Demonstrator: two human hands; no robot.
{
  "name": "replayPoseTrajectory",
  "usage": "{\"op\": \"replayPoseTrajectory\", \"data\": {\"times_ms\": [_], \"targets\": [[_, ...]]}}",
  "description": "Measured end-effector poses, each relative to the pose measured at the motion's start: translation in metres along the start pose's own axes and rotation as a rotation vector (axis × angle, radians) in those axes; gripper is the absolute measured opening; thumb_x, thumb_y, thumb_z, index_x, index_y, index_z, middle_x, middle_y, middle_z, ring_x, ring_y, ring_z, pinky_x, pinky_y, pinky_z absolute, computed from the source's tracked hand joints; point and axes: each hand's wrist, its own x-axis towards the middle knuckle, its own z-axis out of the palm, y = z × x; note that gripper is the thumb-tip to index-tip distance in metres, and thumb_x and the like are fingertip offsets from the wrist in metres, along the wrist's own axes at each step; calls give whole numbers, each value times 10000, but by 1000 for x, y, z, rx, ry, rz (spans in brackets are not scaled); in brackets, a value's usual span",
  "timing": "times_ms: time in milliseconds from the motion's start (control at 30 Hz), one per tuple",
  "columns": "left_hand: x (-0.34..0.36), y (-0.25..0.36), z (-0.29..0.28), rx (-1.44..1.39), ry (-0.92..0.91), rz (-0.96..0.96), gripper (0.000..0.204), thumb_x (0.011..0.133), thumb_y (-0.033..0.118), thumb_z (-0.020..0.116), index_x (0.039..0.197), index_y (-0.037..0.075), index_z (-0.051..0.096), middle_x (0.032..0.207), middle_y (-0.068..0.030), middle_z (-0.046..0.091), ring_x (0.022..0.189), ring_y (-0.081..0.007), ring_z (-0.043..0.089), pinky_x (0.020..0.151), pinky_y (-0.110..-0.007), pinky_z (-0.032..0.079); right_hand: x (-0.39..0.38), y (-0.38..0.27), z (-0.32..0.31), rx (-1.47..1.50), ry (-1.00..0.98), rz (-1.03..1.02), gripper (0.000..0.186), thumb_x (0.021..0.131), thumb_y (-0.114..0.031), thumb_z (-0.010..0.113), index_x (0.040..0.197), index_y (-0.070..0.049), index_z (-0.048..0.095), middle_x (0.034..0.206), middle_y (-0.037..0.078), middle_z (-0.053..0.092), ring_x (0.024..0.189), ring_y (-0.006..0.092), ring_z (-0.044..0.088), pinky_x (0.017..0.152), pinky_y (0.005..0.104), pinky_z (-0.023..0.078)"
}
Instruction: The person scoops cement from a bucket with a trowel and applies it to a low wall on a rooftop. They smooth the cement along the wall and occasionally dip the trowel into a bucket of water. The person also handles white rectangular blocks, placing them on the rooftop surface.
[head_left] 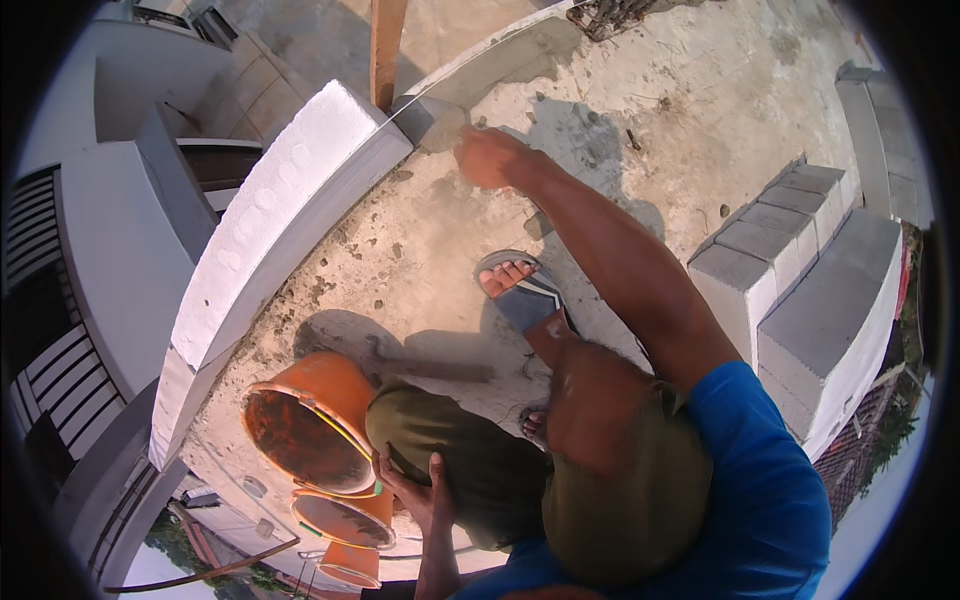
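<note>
My right hand [492,160] is stretched out at the far end of a row of white blocks [270,200], its fingers closed. It seems to grip a trowel, with a flat grey, mortar-coloured shape [435,122] showing between the fist and the block's end; the handle is hidden in the hand. My left hand [425,492] rests against my trouser leg [450,440], thumb and fingers apart, holding nothing. Just left of it an orange bucket [335,375] lies tilted with its mouth toward the left, dark residue inside.
Two smaller orange buckets [345,515] [350,562] stand below the first. Stacked grey blocks [770,225] stand at right. An upright wooden post [387,50] and a taut string are by the wall's far end. My sandalled foot [520,290] stands on rough concrete; beyond the wall lies a lower level.
</note>
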Motion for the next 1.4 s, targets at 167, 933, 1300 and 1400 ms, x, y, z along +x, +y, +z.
{"op": "replayPoseTrajectory", "data": {"times_ms": [167,933,1300,1400], "targets": [[1,-1,8,-46,15,31,822,961,272,748,1589,11,287,1603,-248,323,1543,-431,268,1270,-562,206,-1,10,-14,-45,31,-42,340,953,-38,499,1163,81,738,1332,293,626,1175,441,689,993,483,586],[-2,-17,17,-49,50,29,846,911,296,775,1556,9,309,1592,-246,323,1554,-439,220,1264,-592,180,-32,2,-29,281,43,181,426,1070,-287,438,1262,54,605,1157,306,702,817,365,757,795,477,605],[11,-17,20,-53,-19,98,859,930,263,749,1580,-12,258,1600,-255,325,1553,-462,209,1265,-599,141,-56,190,-61,326,348,484,508,1107,-364,363,1255,58,603,925,225,716,682,286,707,635,496,567],[5,-14,18,-41,0,73,865,932,264,748,1584,-10,250,1592,-265,328,1556,-464,204,1261,-609,139,-49,186,-73,614,337,607,493,1104,-377,356,1199,29,619,849,166,666,624,244,626,580,483,522]]}}
